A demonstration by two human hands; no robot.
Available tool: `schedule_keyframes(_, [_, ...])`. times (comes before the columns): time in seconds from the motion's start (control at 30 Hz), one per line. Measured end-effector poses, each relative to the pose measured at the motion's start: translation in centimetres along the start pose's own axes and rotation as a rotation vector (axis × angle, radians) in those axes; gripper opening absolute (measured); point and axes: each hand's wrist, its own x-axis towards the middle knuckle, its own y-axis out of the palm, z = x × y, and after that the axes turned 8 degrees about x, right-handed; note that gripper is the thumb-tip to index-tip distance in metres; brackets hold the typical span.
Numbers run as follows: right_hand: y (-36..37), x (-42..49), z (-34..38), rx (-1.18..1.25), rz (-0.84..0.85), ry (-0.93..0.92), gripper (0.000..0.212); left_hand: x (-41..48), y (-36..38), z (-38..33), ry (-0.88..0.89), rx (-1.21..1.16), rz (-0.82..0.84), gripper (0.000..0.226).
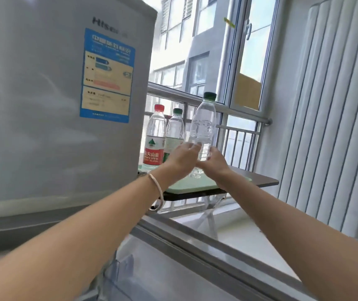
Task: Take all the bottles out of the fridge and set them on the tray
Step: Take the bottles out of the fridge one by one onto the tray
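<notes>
A clear bottle with a dark green cap point(203, 124) stands upright over the pale green tray point(192, 184), its base hidden behind my hands. My left hand point(181, 158) and my right hand point(213, 162) both wrap its lower part. On the tray's left side stand a red-capped bottle with a red label point(155, 135) and a green-capped bottle point(174, 131), side by side, next to the grey fridge point(43, 105).
The tray rests on a small dark folding table point(260, 181) by a window with a metal railing point(238, 118). The open fridge door with its shelf point(173, 263) lies below my arms. A white ribbed panel point(329, 105) stands at the right.
</notes>
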Motion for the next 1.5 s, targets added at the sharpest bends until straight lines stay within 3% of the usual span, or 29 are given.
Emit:
schedule_keyframes(0.23, [1.0,7.4,-4.0,-0.021,0.039,0.116,0.085,7.1,4.1,3.1,-0.143,-0.016,0.052,0.06])
schedule_keyframes(0.57, [2.4,10.8,-5.9,-0.087,0.173,0.186,0.072,9.2,5.1,4.0,-0.272,0.053,0.09,0.066])
schedule_keyframes(0.73, [1.4,8.8,-4.0,-0.09,0.201,0.149,0.098,8.2,4.1,3.5,-0.251,0.076,0.092,0.064])
schedule_keyframes(0.8, [1.0,7.4,-2.8,-0.181,0.128,0.051,0.083,7.3,3.2,3.1,-0.22,0.084,0.083,0.063])
schedule_keyframes(0.93, [1.2,2.6,1.1,-0.318,0.102,-0.196,0.029,3.8,0.3,2.1,-0.12,0.17,0.052,0.045])
schedule_keyframes(1.2, [7.1,-8.5,6.5,-0.454,0.418,-0.255,0.015,-7.0,-6.8,3.4,-0.148,0.473,0.006,0.026])
schedule_keyframes(1.33, [12.5,-12.7,6.9,-0.474,0.646,-0.129,0.008,-12.3,-10.2,6.5,-0.227,0.568,0.153,0.023])
schedule_keyframes(1.5, [21.9,-17.4,5.3,-0.434,0.988,0.006,0.002,-17.7,-13.5,14.5,-0.49,0.578,0.359,0.025])
